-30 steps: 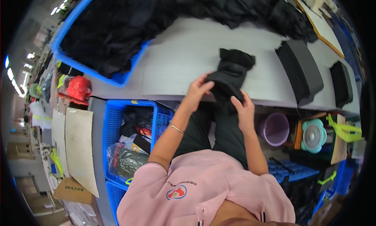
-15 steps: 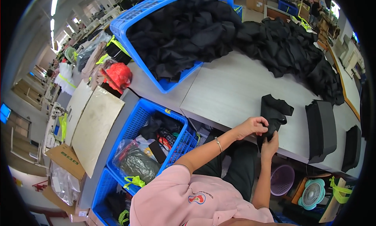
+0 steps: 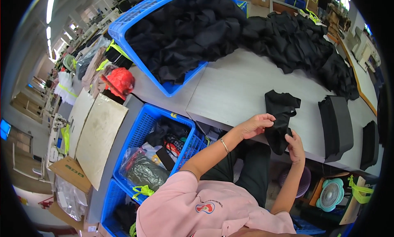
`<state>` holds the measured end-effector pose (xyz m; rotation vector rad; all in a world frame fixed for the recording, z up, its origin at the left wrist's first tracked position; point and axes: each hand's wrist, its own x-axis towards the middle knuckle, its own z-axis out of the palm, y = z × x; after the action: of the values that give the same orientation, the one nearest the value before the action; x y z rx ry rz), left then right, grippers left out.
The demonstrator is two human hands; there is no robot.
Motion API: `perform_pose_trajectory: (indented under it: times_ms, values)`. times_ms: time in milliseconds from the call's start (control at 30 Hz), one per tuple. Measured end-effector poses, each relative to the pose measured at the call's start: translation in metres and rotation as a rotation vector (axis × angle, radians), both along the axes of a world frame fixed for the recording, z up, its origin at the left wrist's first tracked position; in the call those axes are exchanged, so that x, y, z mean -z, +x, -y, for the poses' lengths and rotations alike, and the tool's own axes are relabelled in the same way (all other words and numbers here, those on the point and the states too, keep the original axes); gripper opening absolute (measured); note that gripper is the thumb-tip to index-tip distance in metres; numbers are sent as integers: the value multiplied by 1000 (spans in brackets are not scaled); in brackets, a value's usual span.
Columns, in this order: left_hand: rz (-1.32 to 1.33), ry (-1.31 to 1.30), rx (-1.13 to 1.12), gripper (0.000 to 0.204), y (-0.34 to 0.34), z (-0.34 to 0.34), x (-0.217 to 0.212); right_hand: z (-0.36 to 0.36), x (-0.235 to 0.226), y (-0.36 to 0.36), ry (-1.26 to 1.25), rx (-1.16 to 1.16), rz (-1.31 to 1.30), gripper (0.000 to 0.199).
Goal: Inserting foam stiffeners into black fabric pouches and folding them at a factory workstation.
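Observation:
A black fabric piece (image 3: 280, 107) lies partly on the grey table, its near end lifted over the table's front edge between my two hands. My left hand (image 3: 259, 125) pinches its left side with thumb and fingers. On the right side, my right hand (image 3: 294, 146) grips the fabric's lower edge. Right of the piece stands a neat stack of folded black fabric pieces (image 3: 337, 128), with a smaller black stack (image 3: 370, 146) beyond it. A loose heap of black pieces (image 3: 303, 52) spreads along the far side of the table.
A tipped blue basket (image 3: 172, 89) spills black fabric onto the grey table (image 3: 230, 89). Another blue basket (image 3: 147, 109), holding bags and a phone, stands left of my legs. Below the table at right are a purple bin (image 3: 304, 183) and a turquoise fan (image 3: 331, 195).
My right hand has moved rightward, away from the left, and the fabric's near end is now spread between them. The whole view has shifted slightly.

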<state>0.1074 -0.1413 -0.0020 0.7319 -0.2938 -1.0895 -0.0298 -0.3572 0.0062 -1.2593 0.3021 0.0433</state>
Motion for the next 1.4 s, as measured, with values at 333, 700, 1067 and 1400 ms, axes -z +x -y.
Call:
perform_pose_trajectory:
  times_ms: [333,700,1067,1400]
  values:
    - [219,159,-296,25,16,-25,7,-16,6,2,325,-161,220,46]
    - [902,578,-1015,22,-19,0,0,-50,-3,13,-1039,760,204,21]
    - [1035,647,-917,54,-17,6,0,-54,21,22,-1042,599,229,35]
    - [1305,616,-628,66,-5,-8,-21,26,-18,-4,-1345,711,215,48]
